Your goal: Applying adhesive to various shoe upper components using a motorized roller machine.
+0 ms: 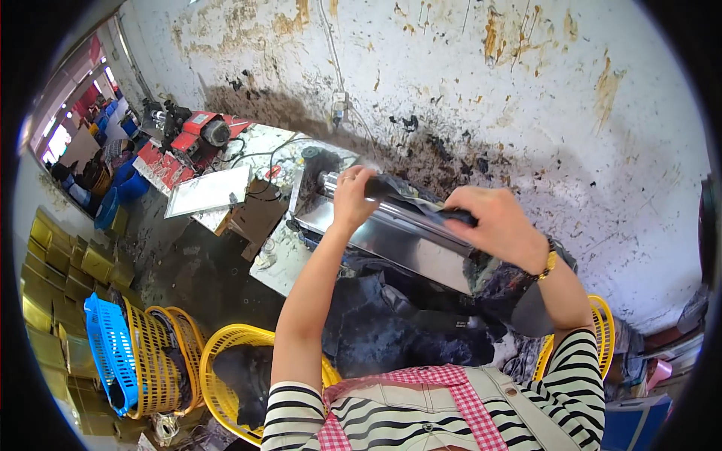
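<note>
In the head view, a white wall [541, 90] fills the top, its paint streaked rusty brown and, lower down, caked with dark fluff. A pale worktable [278, 269] runs from the upper left to the centre, carrying a red machine [197, 134] and a flat white panel [207, 191] at upper left. At the left edge stand stacked yellowish boxes [56, 289]; at lower left are a blue basket [109, 353] and yellow baskets [154, 353] of perforated plastic.

Mid-frame, a metal machine [444, 263] has a smooth, shiny sloping plate with a polished cylindrical roller [329, 183] along it. Below it hangs dark, mottled, soft-looking material [376, 319].

A thin, flexible dark piece [410, 194], blurred, lies stretched above the roller, just right of centre in the frame, between the two hands. The left hand [353, 197], its forearm rising almost straight, has its fingers curled round the piece's left end. The right hand [489, 219], reaching in from lower right with a gold-coloured band [549, 263] at the wrist, pinches the other end, fingers bent and knuckles up.
</note>
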A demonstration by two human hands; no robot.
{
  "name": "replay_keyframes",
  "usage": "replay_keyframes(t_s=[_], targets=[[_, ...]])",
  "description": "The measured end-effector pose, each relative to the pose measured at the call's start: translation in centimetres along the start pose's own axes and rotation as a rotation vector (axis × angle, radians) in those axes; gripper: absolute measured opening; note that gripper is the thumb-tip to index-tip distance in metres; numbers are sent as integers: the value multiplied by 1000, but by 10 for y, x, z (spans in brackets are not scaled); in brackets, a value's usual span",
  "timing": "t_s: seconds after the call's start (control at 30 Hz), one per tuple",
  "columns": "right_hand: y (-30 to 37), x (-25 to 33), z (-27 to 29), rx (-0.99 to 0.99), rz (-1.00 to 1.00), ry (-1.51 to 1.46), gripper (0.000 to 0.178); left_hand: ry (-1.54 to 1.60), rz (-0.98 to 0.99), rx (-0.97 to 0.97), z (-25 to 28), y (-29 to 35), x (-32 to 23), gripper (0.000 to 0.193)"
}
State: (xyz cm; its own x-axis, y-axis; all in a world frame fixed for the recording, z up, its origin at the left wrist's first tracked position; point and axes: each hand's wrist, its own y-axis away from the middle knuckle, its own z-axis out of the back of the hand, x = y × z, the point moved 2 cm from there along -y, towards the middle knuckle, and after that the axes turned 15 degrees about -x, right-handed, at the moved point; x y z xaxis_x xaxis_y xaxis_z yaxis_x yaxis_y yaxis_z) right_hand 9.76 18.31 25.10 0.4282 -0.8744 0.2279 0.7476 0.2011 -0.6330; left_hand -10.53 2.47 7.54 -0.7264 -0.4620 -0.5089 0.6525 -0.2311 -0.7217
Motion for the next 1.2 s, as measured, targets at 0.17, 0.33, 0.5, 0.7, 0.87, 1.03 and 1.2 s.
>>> replay_keyframes(t_s=[0.17, 0.33, 0.5, 0.7, 0.87, 1.03, 1.2], targets=[[12, 3, 79, -93, 18, 226, 22, 192, -273, -368, 56, -3, -56, 28], [89, -17, 123, -257, 292, 465, 26, 230, -600, -528, 106, 15, -108, 14], [131, -26, 136, -433, 266, 526, 22, 267, -812, -480, 116, 33, -135, 13], [157, -23, 163, -575, 64, 541, 14, 337, -837, -391, 108, 40, -148, 16], [161, -23, 192, -652, -64, 560, 11, 423, -833, -311, 95, 41, -179, 23], [145, -50, 213, -615, -185, 299, 30, 465, -488, -229, 90, 28, -196, 26], [108, -50, 204, -327, -131, 207, 25, 501, -57, -306, 109, 17, -157, 27]])
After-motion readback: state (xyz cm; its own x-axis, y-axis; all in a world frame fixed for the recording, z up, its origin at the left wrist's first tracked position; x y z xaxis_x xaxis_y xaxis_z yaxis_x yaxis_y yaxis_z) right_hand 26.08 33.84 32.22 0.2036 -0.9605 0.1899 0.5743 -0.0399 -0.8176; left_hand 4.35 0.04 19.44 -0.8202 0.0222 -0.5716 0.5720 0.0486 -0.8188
